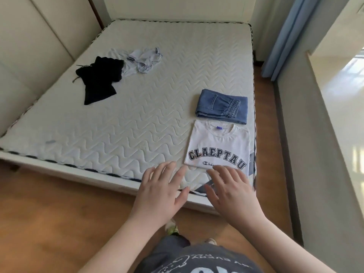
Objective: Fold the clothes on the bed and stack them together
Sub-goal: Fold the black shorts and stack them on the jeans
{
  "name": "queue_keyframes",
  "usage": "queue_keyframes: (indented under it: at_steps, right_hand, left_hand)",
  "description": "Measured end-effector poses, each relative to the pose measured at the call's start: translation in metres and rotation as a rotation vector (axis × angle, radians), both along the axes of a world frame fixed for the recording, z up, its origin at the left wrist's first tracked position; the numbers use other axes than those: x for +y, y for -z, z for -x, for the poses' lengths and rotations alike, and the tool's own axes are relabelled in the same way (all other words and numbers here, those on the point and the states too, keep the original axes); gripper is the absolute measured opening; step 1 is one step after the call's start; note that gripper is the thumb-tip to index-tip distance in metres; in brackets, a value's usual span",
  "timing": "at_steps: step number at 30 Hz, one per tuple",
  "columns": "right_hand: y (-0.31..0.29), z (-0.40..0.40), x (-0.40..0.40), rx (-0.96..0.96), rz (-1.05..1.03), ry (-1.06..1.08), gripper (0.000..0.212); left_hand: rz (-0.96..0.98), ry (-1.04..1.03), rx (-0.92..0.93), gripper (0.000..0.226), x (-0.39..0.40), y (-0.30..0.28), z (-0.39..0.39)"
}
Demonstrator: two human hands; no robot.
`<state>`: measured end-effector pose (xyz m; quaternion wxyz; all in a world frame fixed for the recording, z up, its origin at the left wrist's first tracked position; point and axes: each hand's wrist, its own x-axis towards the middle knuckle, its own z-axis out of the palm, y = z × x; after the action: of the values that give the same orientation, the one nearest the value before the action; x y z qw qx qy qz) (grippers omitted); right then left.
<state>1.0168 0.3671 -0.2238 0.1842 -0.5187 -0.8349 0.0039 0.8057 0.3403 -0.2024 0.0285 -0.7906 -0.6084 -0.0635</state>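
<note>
Roughly half was judged done: white T-shirt and jeans were folded, unstacked, at the bed's right edge, black garment and pale garment left crumpled, both hands' fingers spread, holding nothing.

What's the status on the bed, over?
Left hand and right hand open, holding nothing. White T-shirt and jeans folded, side by side, unstacked. Black garment and pale blue garment unfolded. Nothing in the way.
</note>
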Motion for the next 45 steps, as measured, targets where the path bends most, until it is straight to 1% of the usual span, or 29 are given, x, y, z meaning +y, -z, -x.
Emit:
queue_keyframes:
  at_steps: [8,12,17,21,23,27,33,37,40,45]
  right_hand:
    - [-0.024,0.099,-0.031,0.004,0.002,-0.263,0.036]
    - [-0.039,0.17,-0.053,0.009,-0.017,-0.366,0.035]
    - [-0.051,0.28,-0.094,-0.001,-0.023,-0.514,0.038]
    - [-0.062,0.358,-0.123,0.001,-0.013,-0.605,0.04]
    - [-0.067,0.389,-0.134,-0.017,-0.014,-0.646,0.042]
    - [-0.071,0.444,-0.148,-0.065,-0.012,-0.719,0.042]
    - [-0.062,0.523,-0.135,-0.056,-0.033,-0.848,0.044]
    - [-0.052,0.582,-0.109,-0.024,-0.041,-0.882,0.043]
    - [-0.049,0.633,-0.085,-0.01,-0.025,-0.924,0.043]
    - [-0.054,0.707,-0.052,0.01,-0.011,-1.001,0.036]
  left_hand:
    - [-0.046,-0.259,-0.01,0.049,-0.079,-0.02,0.077]
    - [-0.059,-0.401,-0.02,0.048,-0.123,-0.026,0.133]
    - [-0.105,-0.561,-0.041,0.048,-0.19,-0.033,0.224]
    - [-0.141,-0.667,-0.033,0.042,-0.238,-0.041,0.29]
    - [-0.155,-0.709,-0.015,0.039,-0.255,-0.046,0.315]
    - [-0.145,-0.826,-0.009,0.043,-0.281,-0.053,0.365]
    - [-0.137,-0.935,0.011,0.046,-0.283,-0.049,0.432]
    - [-0.137,-0.962,0.039,0.043,-0.261,-0.039,0.485]
    - [-0.094,-1.008,0.054,0.043,-0.24,-0.035,0.526]
    - [-0.049,-1.094,0.037,0.043,-0.218,-0.039,0.584]
